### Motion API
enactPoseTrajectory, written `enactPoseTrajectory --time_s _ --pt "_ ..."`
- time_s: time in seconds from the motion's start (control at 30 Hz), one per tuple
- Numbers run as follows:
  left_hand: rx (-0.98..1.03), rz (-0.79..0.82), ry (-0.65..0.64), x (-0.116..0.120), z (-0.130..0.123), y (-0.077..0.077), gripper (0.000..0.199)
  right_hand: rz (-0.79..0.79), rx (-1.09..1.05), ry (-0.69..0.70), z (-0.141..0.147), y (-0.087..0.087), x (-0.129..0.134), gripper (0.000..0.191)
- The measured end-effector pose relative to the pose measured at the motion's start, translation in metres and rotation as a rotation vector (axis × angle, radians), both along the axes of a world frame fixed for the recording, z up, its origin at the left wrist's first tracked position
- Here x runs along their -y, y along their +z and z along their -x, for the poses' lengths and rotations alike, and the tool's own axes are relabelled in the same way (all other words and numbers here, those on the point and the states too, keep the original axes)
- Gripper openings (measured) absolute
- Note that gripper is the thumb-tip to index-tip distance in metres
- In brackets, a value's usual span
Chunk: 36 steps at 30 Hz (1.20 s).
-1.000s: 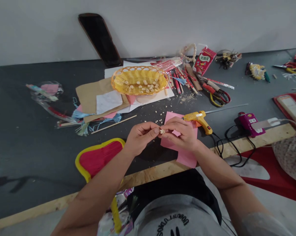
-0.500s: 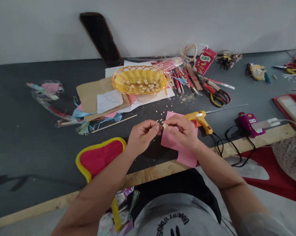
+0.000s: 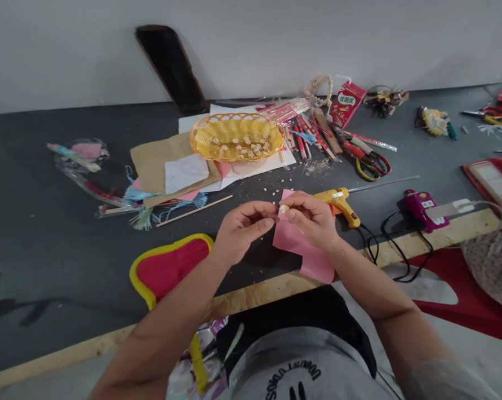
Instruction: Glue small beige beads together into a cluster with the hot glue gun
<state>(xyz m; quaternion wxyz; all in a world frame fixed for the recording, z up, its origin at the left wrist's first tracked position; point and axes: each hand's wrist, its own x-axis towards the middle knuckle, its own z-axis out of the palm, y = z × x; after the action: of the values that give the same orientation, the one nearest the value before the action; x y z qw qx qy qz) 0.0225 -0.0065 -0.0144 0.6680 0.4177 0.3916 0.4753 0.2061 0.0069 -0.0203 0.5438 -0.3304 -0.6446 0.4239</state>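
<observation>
My right hand pinches a small cream flower-shaped piece between thumb and fingertips, above a pink paper sheet. Facing it closely is my left hand, its thumb and index finger apart with nothing visible between them. Tiny pale bits lie scattered on the table just beyond the fingertips. Further back, a yellow woven basket holds several similar cream pieces. A yellow glue gun lies right of my right hand.
A red fan-like piece with a yellow edge is beside my left forearm. Behind are pliers and scissors, a red drink carton and a phone leaning on the wall. A purple power adapter and its cables lie right.
My left thumb and index finger have parted and drawn slightly away from the cream piece. My right hand still pinches it, now showing more of it.
</observation>
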Motion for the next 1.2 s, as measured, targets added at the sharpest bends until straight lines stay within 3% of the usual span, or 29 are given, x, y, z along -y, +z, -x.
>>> enactPoseTrajectory --time_s 0.13,0.4,0.87,1.07,1.2 --pt "-0.009 0.005 -0.029 0.0011 0.0009 -0.0029 0.026 -0.214 0.170 -0.022 0.0008 -0.0005 0.0010 0.011" --pt "-0.014 0.030 -0.076 0.0001 0.0015 -0.0036 0.024 -0.331 0.196 0.013 0.0007 -0.0032 0.0010 0.024" --pt "-0.099 -0.009 -0.081 0.0012 0.0028 -0.0072 0.027 -0.312 0.166 0.040 0.0027 -0.0058 0.0022 0.014" --pt "-0.005 0.080 -0.069 0.0010 -0.0002 -0.0019 0.028 -0.326 0.206 0.019 0.0018 -0.0040 0.0030 0.017" --pt "0.056 0.109 -0.047 0.0006 -0.0016 0.0003 0.027 -0.338 0.174 0.019 0.0026 -0.0029 0.0031 0.029"
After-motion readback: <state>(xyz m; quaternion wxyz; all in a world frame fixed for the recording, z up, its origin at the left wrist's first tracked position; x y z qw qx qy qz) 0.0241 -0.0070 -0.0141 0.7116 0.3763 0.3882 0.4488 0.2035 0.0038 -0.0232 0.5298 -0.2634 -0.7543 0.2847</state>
